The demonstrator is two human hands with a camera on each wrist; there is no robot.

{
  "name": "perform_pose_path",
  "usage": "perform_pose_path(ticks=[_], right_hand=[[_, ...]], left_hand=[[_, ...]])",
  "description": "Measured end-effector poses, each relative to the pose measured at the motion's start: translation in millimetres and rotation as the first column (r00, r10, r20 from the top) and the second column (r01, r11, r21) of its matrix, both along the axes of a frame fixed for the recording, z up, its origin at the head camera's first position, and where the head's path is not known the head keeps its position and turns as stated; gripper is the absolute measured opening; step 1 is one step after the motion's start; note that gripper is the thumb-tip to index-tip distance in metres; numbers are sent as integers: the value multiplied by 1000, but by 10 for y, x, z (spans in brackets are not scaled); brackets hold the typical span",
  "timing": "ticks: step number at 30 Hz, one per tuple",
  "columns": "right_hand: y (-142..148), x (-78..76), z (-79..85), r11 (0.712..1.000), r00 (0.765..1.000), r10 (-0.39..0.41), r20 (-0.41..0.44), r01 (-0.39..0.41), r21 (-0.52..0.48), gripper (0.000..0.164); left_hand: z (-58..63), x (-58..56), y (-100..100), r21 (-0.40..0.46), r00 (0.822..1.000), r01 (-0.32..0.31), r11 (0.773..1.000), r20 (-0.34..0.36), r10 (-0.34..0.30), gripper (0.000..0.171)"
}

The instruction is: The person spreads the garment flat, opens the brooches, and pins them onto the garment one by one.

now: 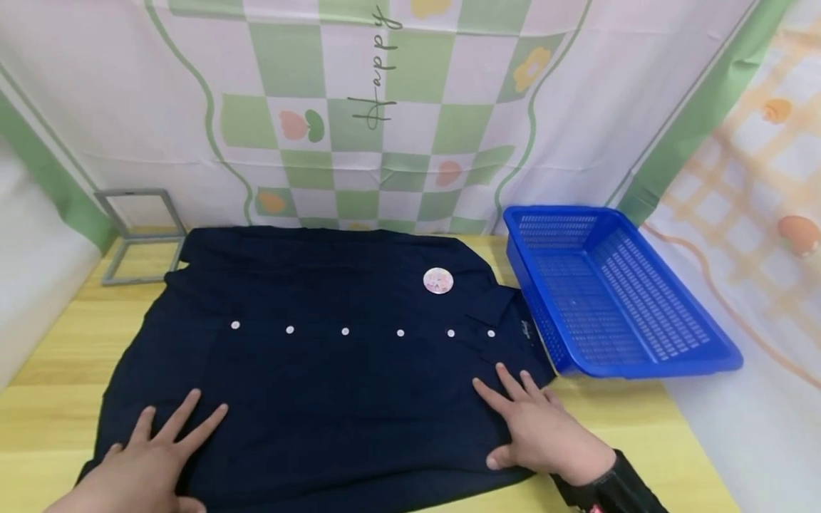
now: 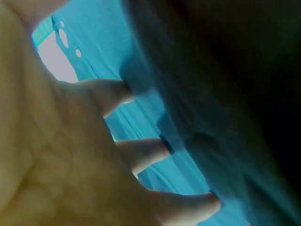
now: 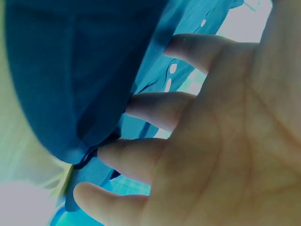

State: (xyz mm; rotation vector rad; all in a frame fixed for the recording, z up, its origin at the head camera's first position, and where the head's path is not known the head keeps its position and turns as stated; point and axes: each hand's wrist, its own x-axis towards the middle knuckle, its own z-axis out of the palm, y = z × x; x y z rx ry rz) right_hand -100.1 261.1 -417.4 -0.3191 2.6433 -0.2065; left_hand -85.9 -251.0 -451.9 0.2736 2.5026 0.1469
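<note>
A dark navy button-up shirt (image 1: 321, 399) lies spread on the table, its collar (image 1: 494, 306) towards the right. A row of several white buttons runs across its middle, and a round pink-and-white patch (image 1: 438, 281) sits above them near the collar. My left hand (image 1: 150, 456) rests on the shirt's near left part with fingers spread. On the near right part, below the collar, my right hand (image 1: 539, 424) lies with straight, spread fingers. Both wrist views show the fingertips touching the cloth; neither hand grips anything.
A blue plastic basket (image 1: 558, 306) stands at the right, against the collar end of the shirt. At the back left is a grey folding frame (image 1: 141, 280), near the shirt's far corner. A patterned curtain (image 1: 410, 85) hangs behind the wooden table (image 1: 51, 406).
</note>
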Motion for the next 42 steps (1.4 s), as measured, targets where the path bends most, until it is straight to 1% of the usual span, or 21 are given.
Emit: perform_pose_path(ticks=[2,5,6,8,10,12,13,15,18,20,21,23,25,27,29,31,33,36,39,41,42], right_hand=[[29,-1,-5,1000,1000,-1,-2,1,-10,104],[60,-7,15,1000,1000,0,-18,0,-13,103],[63,-9,27,1000,1000,4,-30,-4,-8,102],[61,7,66,1000,996,30,-90,-29,12,97],[47,47,103,997,980,79,-182,-76,27,90],[20,104,128,991,955,135,-264,-134,20,84],[1,138,134,986,942,161,-294,-166,9,81],[-47,190,123,974,925,206,-320,-225,-23,75],[-147,231,71,961,923,233,-306,-267,-73,64],[-227,241,29,958,924,236,-299,-274,-89,60],[-266,242,8,957,927,234,-291,-272,-96,60],[-338,243,-17,962,941,222,-254,-253,-100,65],[-382,239,-33,973,965,200,-172,-217,-82,74],[-396,230,-45,982,980,179,-83,-184,-54,81],[-379,220,-60,986,987,162,-12,-162,-31,85],[-338,204,-75,987,987,157,31,-155,-41,86],[-271,199,-86,985,985,167,45,-164,-53,85],[-149,209,-95,980,981,188,40,-185,-67,84],[-42,219,-86,973,974,225,29,-223,-54,82],[19,223,-69,971,972,234,30,-232,-53,82],[46,225,-55,971,971,235,33,-233,-52,82]], left_hand=[[-1,-10,1,9,1000,4,1000,-4,-4,126],[22,-46,-4,40,1000,-5,999,23,5,120],[37,-60,-12,55,1000,-10,998,28,8,116],[62,-78,-40,64,1000,-12,998,3,12,110],[78,-89,-77,42,998,-1,999,-59,3,109],[72,-77,-105,-3,993,-2,1000,-115,1,111],[61,-70,-113,-28,991,-5,1000,-131,1,113],[35,-60,-123,-48,992,-10,999,-123,4,114],[-5,-52,-133,-37,996,-12,999,-88,9,113],[-26,-48,-144,-28,996,-1,1000,-86,-1,113],[-35,-46,-150,-26,996,3,1000,-90,-5,114],[-52,-36,-155,-22,996,8,1000,-94,-10,115],[-69,-17,-160,-16,996,13,1000,-93,-14,117],[-81,10,-165,-13,996,16,1000,-93,-17,120],[-88,40,-176,-17,995,16,1000,-95,-18,123],[-87,75,-189,-22,995,10,1000,-103,-12,125],[-82,97,-196,-22,995,-1,1000,-103,-2,126],[-79,114,-195,-13,996,-26,1000,-81,25,125],[-92,111,-206,-17,997,-47,999,-65,45,126],[-123,100,-224,-20,997,-52,998,-58,51,126],[-118,98,-221,-20,997,-54,998,-55,52,127]])
